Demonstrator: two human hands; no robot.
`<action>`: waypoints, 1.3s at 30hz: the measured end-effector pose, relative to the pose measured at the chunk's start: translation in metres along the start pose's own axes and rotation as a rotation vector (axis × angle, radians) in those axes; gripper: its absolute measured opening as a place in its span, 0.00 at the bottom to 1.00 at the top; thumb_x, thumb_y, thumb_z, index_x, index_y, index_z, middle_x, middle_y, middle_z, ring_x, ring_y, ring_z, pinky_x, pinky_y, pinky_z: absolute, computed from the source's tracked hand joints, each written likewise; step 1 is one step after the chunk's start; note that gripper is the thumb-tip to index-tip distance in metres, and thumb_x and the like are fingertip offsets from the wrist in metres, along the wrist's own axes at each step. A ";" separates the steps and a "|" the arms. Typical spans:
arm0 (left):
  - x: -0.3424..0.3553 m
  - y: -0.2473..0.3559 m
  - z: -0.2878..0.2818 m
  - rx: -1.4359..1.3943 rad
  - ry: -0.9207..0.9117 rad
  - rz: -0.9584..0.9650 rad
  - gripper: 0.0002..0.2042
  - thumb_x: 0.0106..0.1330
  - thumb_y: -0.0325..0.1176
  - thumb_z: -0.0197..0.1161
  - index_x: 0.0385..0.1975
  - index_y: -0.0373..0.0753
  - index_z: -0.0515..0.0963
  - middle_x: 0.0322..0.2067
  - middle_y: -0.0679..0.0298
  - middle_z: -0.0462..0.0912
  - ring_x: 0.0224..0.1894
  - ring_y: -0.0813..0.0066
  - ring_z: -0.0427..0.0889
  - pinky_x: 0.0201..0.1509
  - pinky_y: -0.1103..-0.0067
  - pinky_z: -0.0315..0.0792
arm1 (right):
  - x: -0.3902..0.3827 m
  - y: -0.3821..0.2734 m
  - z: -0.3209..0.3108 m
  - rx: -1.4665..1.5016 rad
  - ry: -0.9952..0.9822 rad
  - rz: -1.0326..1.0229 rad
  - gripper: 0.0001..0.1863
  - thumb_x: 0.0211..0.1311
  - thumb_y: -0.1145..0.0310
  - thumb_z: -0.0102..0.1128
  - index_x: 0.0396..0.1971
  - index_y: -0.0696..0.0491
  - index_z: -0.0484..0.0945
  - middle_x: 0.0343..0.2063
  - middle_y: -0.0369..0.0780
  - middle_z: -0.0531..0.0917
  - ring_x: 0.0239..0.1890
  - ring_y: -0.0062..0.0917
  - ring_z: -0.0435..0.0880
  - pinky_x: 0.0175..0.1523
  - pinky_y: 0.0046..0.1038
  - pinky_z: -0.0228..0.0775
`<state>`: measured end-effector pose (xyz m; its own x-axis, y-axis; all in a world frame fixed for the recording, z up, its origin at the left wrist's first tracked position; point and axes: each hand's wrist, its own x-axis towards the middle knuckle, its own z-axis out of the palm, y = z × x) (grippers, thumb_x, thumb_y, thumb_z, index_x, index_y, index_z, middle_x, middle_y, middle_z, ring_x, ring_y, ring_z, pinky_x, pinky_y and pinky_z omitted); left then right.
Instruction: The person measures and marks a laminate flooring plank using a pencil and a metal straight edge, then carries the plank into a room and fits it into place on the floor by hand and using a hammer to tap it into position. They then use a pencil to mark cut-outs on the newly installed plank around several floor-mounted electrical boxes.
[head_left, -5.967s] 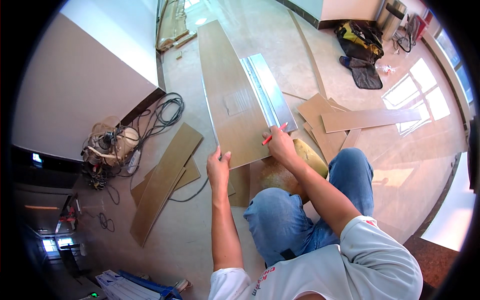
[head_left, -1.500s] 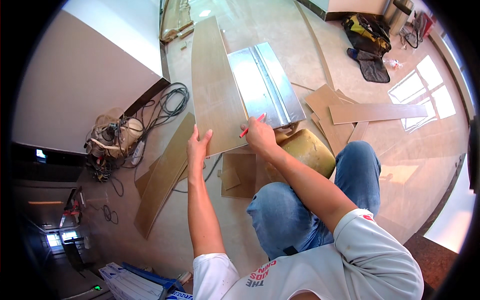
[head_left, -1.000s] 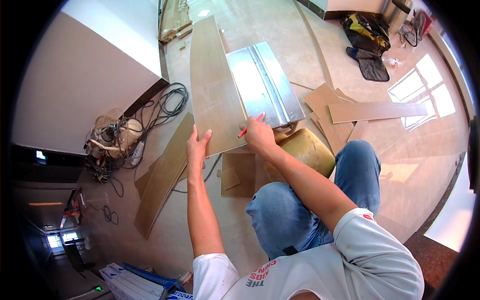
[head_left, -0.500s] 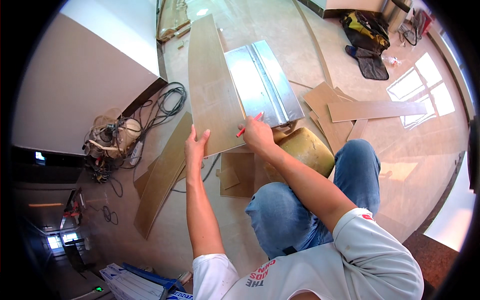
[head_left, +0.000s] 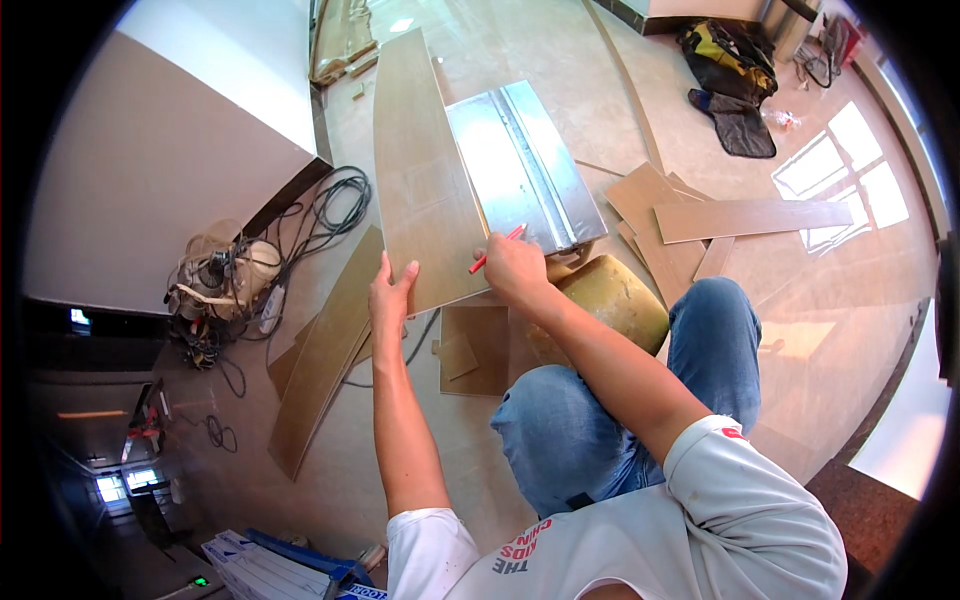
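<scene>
A long wood-toned floor plank (head_left: 425,180) lies lengthwise away from me, its right side along a shiny metal saw table (head_left: 505,160). My left hand (head_left: 391,293) grips the plank's near left corner, thumb on top and the other fingers partly hidden at its edge. At the near right corner, my right hand (head_left: 515,268) is closed around a red pencil (head_left: 482,263) and rests by the plank's edge. The pencil slants up toward the saw table's near end. A worn yellow bucket (head_left: 615,305) stands just below the saw table, beside my knee.
Loose plank pieces (head_left: 655,215) lie in a pile on the right, and more planks (head_left: 320,360) lie at the left. A power tool (head_left: 225,275) with coiled black cable (head_left: 345,195) sits near the wall. A black-and-yellow tool bag (head_left: 730,60) is at the far right.
Almost nothing differs. The pencil's blunt end sits very slightly further left, and the whole view has shifted a touch; both hands keep their places at the plank.
</scene>
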<state>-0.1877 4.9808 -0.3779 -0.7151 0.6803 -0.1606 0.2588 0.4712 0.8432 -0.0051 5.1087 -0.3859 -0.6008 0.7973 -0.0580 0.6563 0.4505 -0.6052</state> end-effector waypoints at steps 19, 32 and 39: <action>0.004 -0.007 0.003 -0.026 0.028 -0.009 0.41 0.59 0.48 0.70 0.67 0.32 0.60 0.52 0.46 0.80 0.49 0.63 0.81 0.51 0.73 0.74 | 0.002 0.003 0.006 0.011 -0.016 0.011 0.18 0.66 0.54 0.54 0.30 0.55 0.79 0.23 0.49 0.83 0.30 0.42 0.84 0.42 0.42 0.67; 0.004 -0.008 0.004 0.022 0.033 0.008 0.40 0.60 0.48 0.68 0.67 0.31 0.61 0.51 0.45 0.80 0.50 0.61 0.82 0.52 0.72 0.74 | 0.003 0.005 0.007 0.000 -0.010 -0.004 0.19 0.67 0.53 0.53 0.30 0.55 0.78 0.23 0.48 0.83 0.30 0.43 0.84 0.42 0.43 0.67; 0.006 -0.010 0.003 0.056 0.028 0.061 0.39 0.61 0.48 0.67 0.66 0.30 0.62 0.50 0.44 0.80 0.50 0.60 0.82 0.52 0.73 0.74 | 0.002 0.005 0.007 -0.006 -0.023 0.001 0.19 0.66 0.53 0.54 0.30 0.56 0.77 0.22 0.49 0.83 0.30 0.44 0.84 0.43 0.45 0.67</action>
<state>-0.1927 4.9813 -0.3889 -0.7149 0.6929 -0.0944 0.3377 0.4604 0.8210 -0.0061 5.1102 -0.3944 -0.6105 0.7882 -0.0772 0.6595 0.4519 -0.6007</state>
